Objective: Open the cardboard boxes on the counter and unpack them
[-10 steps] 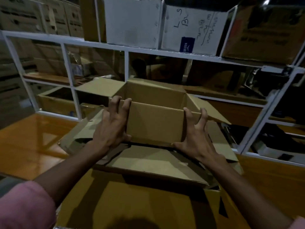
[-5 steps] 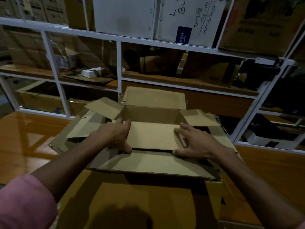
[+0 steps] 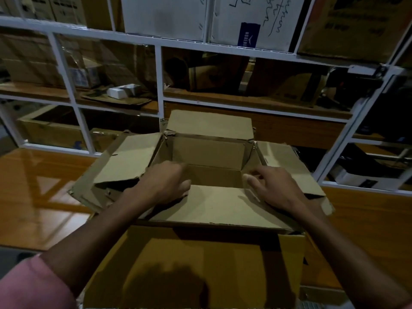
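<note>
**Small box is open, looks empty, bigger one underneath**

While there's only the one head view to go on, it shows plenty. The small box [image 3: 209, 157] sits on top of a larger box [image 3: 200, 264], on the wooden counter [image 3: 40, 186], right in front of a white shelf rack [image 3: 159, 85] stuffed with more cartons. All four flaps of the small one are folded out: far flap up, side flaps splayed left and right, near flap lying flat toward the person.

The left hand [image 3: 166, 184] is at the near-left corner of the opening, fingers curled down over the rim and the near flap, so it seems clamped loosely on the cardboard edge. The right hand [image 3: 273, 188] is at the near-right corner, fingers bent and a bit spread, resting on the rim and flap; I can't tell for sure if it's actually pinching anything or just pressing. A pink sleeve [image 3: 29, 284] shows at the bottom left.

Progress-wise, I'd say the opening part is done for this box. As far as I can see inside it's bare cardboard walls and floor, nothing to pull out, though the near bottom is hidden behind the hands. The big box below appears to have flaps spread too, but its inside is covered. So what's left, my guess: shift the empty one aside and deal with the rest.
</note>
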Action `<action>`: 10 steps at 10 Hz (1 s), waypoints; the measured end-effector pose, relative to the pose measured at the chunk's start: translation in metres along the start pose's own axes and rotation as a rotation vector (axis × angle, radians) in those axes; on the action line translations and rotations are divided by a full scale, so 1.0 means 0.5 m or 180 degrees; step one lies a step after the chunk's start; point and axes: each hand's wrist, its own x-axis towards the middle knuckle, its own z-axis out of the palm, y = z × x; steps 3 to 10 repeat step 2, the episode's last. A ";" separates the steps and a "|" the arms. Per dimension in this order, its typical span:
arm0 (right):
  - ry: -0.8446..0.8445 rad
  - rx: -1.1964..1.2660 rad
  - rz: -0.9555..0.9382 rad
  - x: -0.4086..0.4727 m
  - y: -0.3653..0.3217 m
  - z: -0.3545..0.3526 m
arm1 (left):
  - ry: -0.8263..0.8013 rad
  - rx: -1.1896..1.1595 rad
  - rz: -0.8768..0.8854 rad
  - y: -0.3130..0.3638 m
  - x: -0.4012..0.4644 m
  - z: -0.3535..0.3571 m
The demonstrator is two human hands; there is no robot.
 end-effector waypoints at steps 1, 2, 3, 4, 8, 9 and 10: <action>0.0395 0.0030 -0.0257 -0.011 -0.021 0.001 | 0.0455 -0.0121 0.0213 0.042 -0.003 0.013; 0.0752 -0.0092 -0.0296 -0.013 -0.039 -0.005 | 0.0664 -0.0061 0.0324 0.078 0.005 0.021; 0.0752 -0.0092 -0.0296 -0.013 -0.039 -0.005 | 0.0664 -0.0061 0.0324 0.078 0.005 0.021; 0.0752 -0.0092 -0.0296 -0.013 -0.039 -0.005 | 0.0664 -0.0061 0.0324 0.078 0.005 0.021; 0.0752 -0.0092 -0.0296 -0.013 -0.039 -0.005 | 0.0664 -0.0061 0.0324 0.078 0.005 0.021; 0.0752 -0.0092 -0.0296 -0.013 -0.039 -0.005 | 0.0664 -0.0061 0.0324 0.078 0.005 0.021; 0.0752 -0.0092 -0.0296 -0.013 -0.039 -0.005 | 0.0664 -0.0061 0.0324 0.078 0.005 0.021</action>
